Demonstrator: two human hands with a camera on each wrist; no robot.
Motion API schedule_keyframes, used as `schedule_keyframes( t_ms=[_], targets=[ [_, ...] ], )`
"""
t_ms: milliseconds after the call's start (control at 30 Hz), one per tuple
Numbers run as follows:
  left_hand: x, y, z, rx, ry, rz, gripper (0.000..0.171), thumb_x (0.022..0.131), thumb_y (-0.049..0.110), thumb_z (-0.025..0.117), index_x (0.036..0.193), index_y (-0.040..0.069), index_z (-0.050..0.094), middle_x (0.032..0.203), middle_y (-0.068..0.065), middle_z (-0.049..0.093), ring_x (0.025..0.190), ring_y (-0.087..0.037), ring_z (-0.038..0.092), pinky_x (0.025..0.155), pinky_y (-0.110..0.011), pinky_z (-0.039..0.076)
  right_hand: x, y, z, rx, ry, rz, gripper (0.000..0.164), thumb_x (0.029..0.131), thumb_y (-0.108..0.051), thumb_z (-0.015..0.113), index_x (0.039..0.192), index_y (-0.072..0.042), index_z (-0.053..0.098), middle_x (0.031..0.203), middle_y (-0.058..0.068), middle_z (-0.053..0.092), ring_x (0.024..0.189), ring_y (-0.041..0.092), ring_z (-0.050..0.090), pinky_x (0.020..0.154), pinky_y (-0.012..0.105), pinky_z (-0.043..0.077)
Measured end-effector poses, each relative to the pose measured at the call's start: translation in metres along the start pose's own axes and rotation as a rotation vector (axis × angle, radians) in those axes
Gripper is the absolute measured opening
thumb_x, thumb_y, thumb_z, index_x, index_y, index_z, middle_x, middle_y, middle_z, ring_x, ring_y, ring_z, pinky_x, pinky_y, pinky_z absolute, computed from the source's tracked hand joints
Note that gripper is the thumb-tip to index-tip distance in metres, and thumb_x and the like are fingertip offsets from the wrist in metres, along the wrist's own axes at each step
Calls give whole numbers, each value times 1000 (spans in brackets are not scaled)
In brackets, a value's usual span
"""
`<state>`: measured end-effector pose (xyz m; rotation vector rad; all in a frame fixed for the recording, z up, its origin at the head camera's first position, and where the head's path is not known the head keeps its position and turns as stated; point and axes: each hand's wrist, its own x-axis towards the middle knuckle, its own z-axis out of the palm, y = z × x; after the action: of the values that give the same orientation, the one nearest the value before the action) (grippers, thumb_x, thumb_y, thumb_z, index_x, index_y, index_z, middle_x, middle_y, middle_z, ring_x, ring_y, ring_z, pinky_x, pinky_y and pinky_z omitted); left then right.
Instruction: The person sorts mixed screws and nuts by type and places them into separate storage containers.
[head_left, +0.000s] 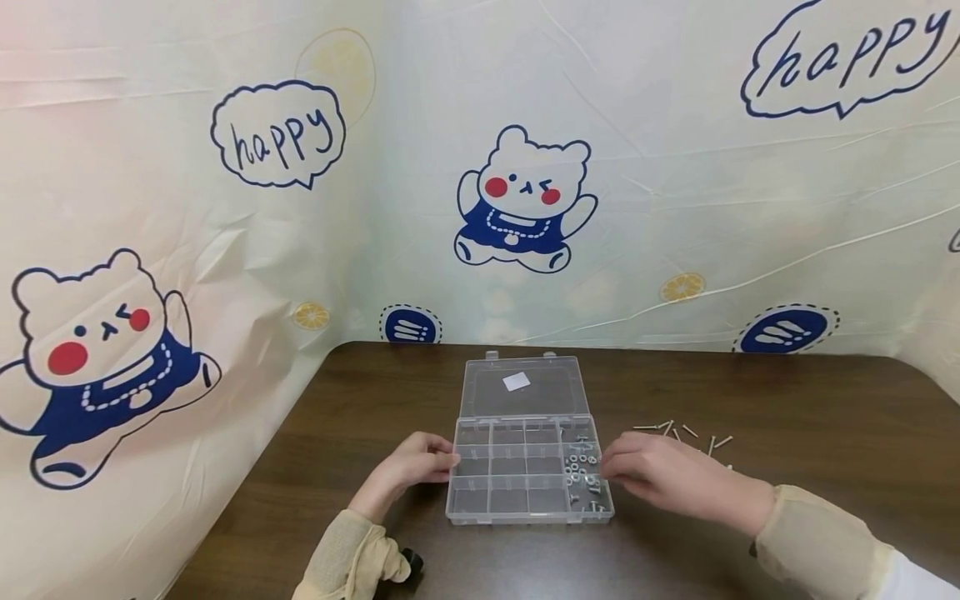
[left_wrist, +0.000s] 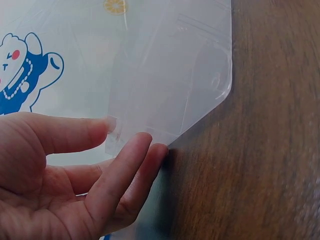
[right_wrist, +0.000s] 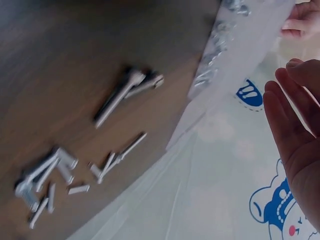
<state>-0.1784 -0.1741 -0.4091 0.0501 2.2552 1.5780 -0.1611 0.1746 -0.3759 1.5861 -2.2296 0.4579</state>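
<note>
A clear plastic compartment box (head_left: 510, 518) lies on the table, its lid (head_left: 551, 396) folded back. Nuts (head_left: 575, 459) and short screws (head_left: 596, 506) fill the right-hand column, and the other compartments look bare. My left hand (head_left: 412, 465) holds the box's left side, thumb on the rim and fingers along the outer wall. At the right edge, my right hand (head_left: 675, 473) has its fingers loosely extended with nothing visible in them. The right wrist view is blurred, and whether those fingertips touch the box I cannot tell.
Several long bolts (right_wrist: 120, 97) lie loose on the brown table (head_left: 832, 425), right of the box and partly hidden behind the right hand in the head view. A printed curtain (head_left: 660, 192) hangs along the table's back and left edges.
</note>
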Motion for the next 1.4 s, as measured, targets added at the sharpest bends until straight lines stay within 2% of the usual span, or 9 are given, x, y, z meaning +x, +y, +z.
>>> schedule_keyframes(
  t_ms=[100,233,467,567,633,833,1100,1267,1400],
  targets=[
    [-1,0,0,-4,-5,-1,30,85,0,58,105,-21,50,86,-14,56,77,-17,59,72,-32,56,-5,2,-6,-26,-26,31,29,63,3,71,87,-13,67,90,-5,61,83,7,56,72,20,50],
    [-2,1,0,-2,-3,-6,30,85,0,58,105,-21,50,87,-14,56,78,-18,59,73,-32,56,-12,5,-16,-28,-87,117,29,65,4,71,89,-13,67,92,-4,61,85,12,59,69,25,53],
    [-2,0,-1,30,8,-19,28,85,0,58,104,-20,52,86,-14,56,77,-17,59,72,-33,56,-26,27,-38,138,-88,258,26,72,8,67,88,-13,66,84,-6,62,75,6,58,60,21,52],
    [-2,0,-1,26,7,-18,28,85,0,58,104,-20,52,86,-13,55,77,-17,58,72,-32,56,-35,37,-43,156,-86,306,24,71,7,67,86,-13,67,82,-4,63,73,4,58,57,22,52],
    [-2,0,-1,19,1,-10,28,85,0,58,104,-20,52,85,-13,55,77,-17,58,72,-32,56,-43,43,-44,164,-67,327,23,70,7,69,84,-12,67,79,-3,64,71,3,57,54,21,51],
    [-2,-1,-1,-20,-26,19,30,85,0,56,104,-22,50,84,-10,54,75,-16,58,72,-31,56,-63,52,-44,175,-81,460,15,71,3,70,80,-8,66,75,-2,63,68,-1,54,52,19,50],
    [-2,1,-1,-22,-16,21,29,84,-2,57,104,-22,49,84,-11,54,74,-15,57,71,-30,56,-88,57,-42,126,-193,654,10,70,-3,72,73,-11,66,71,-6,62,64,-3,48,51,21,46],
    [-2,1,-1,-21,-13,15,29,84,-2,57,104,-22,49,84,-11,54,74,-15,57,71,-31,56,-101,57,-35,140,-248,726,13,67,-5,75,69,-12,64,67,-8,60,61,-3,48,51,21,45],
    [-2,2,-1,-23,-16,15,29,84,-1,56,104,-22,50,83,-10,54,74,-15,57,71,-30,56,-106,56,-31,133,-253,737,15,66,-5,75,66,-13,62,64,-13,56,58,-4,46,50,20,44]
  ],
)
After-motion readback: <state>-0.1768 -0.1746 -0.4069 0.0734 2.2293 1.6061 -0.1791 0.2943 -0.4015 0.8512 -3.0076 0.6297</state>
